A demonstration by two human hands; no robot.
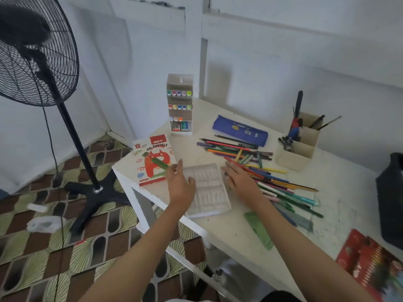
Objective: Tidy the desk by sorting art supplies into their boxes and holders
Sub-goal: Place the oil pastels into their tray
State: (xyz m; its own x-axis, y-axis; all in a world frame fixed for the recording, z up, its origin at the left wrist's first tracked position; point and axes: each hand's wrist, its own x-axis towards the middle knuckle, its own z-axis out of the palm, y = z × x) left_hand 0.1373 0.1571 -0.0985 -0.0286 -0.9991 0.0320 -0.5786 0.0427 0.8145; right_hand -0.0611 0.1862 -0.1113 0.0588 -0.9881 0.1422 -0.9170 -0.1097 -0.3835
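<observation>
My left hand pinches the near end of a green pastel stick, which juts out over the oil pastels box at the desk's left corner. An empty white plastic tray lies between my hands. With straight fingers, my right hand rests at the tray's right edge, on the near end of a loose pile of coloured pencils and pens. A white marker holder with coloured caps stands at the back. A beige pen holder stands at the back right.
A blue pencil case lies behind the pencils. A green flat case and a red coloured-pencil box lie near the front edge. A black basket stands at the right. A black standing fan is left of the desk.
</observation>
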